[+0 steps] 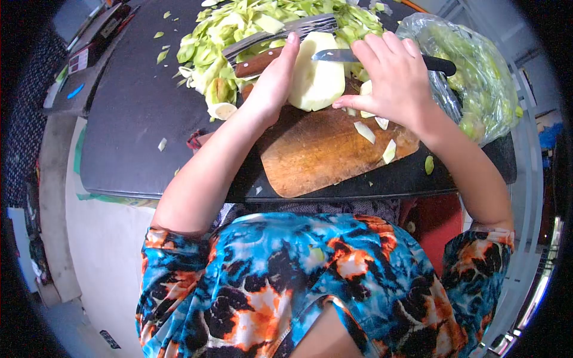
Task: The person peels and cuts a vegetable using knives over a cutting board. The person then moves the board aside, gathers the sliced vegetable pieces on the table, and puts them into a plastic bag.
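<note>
Head view: your left hand (276,80) cups the side of a pale green, peeled oblong vegetable (316,77), its face smooth and moist, held over the far edge of a brown, worn-grained wooden cutting board (328,156). Your right hand (391,77) is wrapped around a knife with a slim grey metal blade and black handle (441,64), the blade lying across the vegetable's upper part. Close beside your left hand is a riveted, reddish-brown wooden handle (255,64). Beyond it, thin, curling, light green peelings (206,45) heap loosely on the matte black worktop (128,131). To your right sits a crinkled, transparent plastic bag (489,77) bulging with green pieces. Flat pale slivers (364,132) dot the board.
</note>
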Demonstrator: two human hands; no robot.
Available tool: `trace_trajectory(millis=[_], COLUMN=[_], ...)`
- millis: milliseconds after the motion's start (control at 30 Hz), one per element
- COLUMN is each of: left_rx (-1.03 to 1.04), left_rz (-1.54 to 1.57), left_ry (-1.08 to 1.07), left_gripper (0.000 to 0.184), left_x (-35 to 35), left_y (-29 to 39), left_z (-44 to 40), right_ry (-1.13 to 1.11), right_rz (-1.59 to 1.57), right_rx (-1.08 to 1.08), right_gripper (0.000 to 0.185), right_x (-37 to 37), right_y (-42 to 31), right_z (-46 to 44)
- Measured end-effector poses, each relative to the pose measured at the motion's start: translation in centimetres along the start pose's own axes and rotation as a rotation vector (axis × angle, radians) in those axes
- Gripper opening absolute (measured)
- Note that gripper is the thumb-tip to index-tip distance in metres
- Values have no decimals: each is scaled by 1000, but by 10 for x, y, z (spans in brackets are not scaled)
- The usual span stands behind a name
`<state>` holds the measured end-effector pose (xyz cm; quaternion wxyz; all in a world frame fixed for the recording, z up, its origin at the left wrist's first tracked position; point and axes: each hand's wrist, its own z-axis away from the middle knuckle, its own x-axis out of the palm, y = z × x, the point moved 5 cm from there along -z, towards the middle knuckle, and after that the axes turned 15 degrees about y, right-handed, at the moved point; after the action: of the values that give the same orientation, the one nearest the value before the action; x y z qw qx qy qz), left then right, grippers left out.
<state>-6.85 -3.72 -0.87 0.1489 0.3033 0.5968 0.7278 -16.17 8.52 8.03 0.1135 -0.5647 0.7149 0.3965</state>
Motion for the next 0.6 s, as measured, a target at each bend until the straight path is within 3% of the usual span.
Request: trace_trajectory(millis=[600], left_rx=[40], left_rz=[-41], left_ry=[-21], left_gripper=[69], left_x=[0], left_y=[-3], left_z=[-3], right_ry=[42], right_rz=[6], right_rx=[-23], right_gripper=[65], right_x=[-1], right_y=[1], right_z=[1])
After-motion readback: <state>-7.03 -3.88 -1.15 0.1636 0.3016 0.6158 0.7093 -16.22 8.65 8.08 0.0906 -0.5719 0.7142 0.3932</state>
